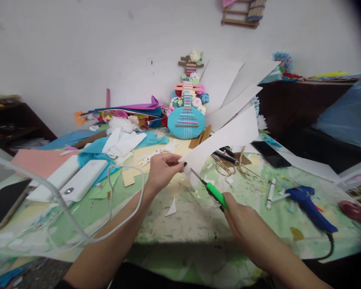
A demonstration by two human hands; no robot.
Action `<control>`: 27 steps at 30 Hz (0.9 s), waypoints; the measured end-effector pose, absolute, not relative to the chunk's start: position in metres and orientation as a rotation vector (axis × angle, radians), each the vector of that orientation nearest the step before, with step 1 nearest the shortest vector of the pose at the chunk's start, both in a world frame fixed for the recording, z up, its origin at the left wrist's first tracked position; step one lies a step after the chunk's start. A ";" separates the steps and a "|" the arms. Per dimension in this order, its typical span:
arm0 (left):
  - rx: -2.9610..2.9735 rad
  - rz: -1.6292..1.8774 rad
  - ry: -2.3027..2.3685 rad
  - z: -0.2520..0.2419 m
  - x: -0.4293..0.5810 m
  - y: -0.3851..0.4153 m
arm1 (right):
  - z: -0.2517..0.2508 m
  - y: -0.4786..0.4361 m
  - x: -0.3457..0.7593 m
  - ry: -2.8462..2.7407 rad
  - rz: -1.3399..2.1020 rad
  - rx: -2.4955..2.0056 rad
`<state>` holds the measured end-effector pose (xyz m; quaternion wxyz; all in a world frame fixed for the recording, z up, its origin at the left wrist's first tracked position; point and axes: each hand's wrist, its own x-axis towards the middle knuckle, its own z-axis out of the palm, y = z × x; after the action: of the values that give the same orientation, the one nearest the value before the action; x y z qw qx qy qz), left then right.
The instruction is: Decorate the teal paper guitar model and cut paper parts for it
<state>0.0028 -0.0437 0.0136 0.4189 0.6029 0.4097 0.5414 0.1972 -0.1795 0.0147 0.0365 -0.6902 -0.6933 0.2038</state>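
Note:
My left hand pinches the near end of a long white paper sheet that slants up to the right above the table. Green-handled scissors sit in the grip of my right hand, and their blades meet the paper's lower edge just right of my left fingers. A small white paper offcut lies on the table below the hands.
The green table mat is littered with scraps. Two white power banks with a cable lie at left, a blue glue gun and a white marker at right. Gold scissors, pens, a black phone and a blue paper instrument stand behind.

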 end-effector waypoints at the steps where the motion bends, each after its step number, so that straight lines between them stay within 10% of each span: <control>1: 1.510 1.360 1.022 0.014 0.003 -0.044 | 0.016 -0.180 0.197 -2.125 0.629 -2.141; 27: 1.623 1.450 1.030 0.013 -0.001 -0.047 | 0.038 -0.181 0.185 -2.306 0.389 -2.302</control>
<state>-0.0010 -0.0467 0.0134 0.3588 0.6291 0.3995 0.5621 0.1851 -0.1806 0.0376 -0.0699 -0.6997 -0.7011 0.1183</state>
